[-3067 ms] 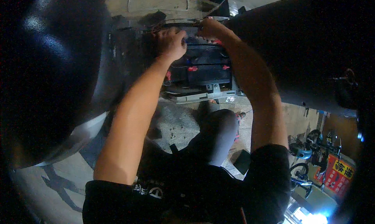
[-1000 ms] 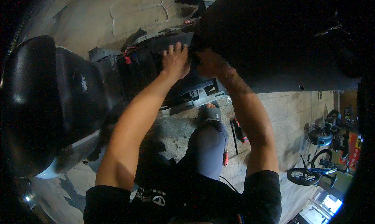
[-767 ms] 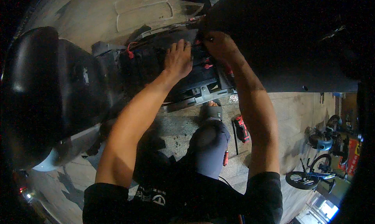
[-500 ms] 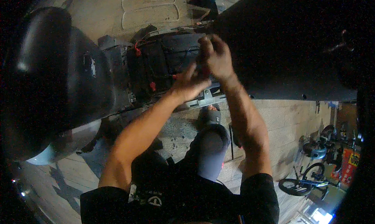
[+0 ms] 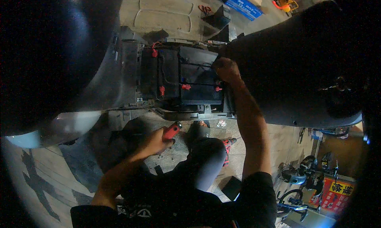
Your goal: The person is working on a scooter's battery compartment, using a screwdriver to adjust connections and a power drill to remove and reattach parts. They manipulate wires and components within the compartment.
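Several black batteries (image 5: 160,69) with red terminal covers (image 5: 186,86) and dark wires lie side by side in the open floor compartment of a scooter. My right hand (image 5: 229,70) is closed at the compartment's right end, over the battery edge by the wires. Whatever its fingers pinch is hidden. Nearer to me, below the compartment's frame (image 5: 182,115), my left hand (image 5: 155,142) grips a short red cylindrical tool (image 5: 171,131) with a shiny metal end pointing up and right. Its exact kind is unclear.
A dark scooter seat (image 5: 59,49) rises at left and a front panel (image 5: 285,77) at right. Red cordless drill (image 5: 228,148) lies beside my knee. Beyond the scooter are scissors (image 5: 204,9) and a blue box (image 5: 243,6). Bicycles (image 5: 291,200) stand at lower right.
My left hand has drawn back from the batteries toward me and now shows the red tool. My right hand stays at the compartment's right end, lower in the picture. The view has shifted.
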Demonstrator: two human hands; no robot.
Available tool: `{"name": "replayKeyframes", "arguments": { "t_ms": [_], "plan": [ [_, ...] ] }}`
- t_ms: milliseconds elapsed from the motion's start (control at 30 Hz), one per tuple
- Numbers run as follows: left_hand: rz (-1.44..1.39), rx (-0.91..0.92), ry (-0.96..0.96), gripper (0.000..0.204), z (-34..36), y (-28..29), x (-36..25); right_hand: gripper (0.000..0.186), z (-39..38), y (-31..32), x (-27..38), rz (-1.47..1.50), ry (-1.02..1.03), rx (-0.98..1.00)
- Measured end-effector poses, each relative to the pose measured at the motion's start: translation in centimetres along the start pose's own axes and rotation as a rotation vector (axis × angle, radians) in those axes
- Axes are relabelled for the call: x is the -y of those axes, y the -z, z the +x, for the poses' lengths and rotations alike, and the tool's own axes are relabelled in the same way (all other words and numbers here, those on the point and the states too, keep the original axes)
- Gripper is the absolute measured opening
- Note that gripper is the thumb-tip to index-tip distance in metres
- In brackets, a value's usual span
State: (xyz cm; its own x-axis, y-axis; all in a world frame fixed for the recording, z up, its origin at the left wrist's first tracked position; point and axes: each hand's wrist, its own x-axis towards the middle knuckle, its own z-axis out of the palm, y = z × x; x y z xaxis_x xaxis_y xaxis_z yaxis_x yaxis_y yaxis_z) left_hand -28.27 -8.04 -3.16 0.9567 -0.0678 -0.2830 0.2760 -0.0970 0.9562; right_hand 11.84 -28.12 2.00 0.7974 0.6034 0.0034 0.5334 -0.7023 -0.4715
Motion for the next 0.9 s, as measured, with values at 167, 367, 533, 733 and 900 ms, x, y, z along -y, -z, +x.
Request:
{"name": "replayKeyframes", "arguments": {
  "t_ms": [167,367,533,733,900],
  "plan": [
    [0.194,0.179,0.157,0.051,0.6,0.9,-4.1,0.023,1.7,1.1,2.0,-0.107,-0.125,0.022],
    [0.118,0.247,0.224,0.053,0.2,-0.6,-4.1,0.034,4.9,2.4,0.9,-0.460,0.161,0.470],
    [0.153,0.429,0.235,0.047,1.7,-0.7,-3.8,0.027,5.2,2.3,-3.4,-0.479,0.026,0.295],
    [0.464,0.645,0.180,0.040,3.4,0.1,0.9,0.021,5.9,2.6,1.8,-0.195,-0.120,0.360],
    [0.471,0.743,-0.082,0.041,4.2,-2.4,7.1,0.025,6.4,2.4,0.4,-0.399,-0.040,0.487]
  ]
}}
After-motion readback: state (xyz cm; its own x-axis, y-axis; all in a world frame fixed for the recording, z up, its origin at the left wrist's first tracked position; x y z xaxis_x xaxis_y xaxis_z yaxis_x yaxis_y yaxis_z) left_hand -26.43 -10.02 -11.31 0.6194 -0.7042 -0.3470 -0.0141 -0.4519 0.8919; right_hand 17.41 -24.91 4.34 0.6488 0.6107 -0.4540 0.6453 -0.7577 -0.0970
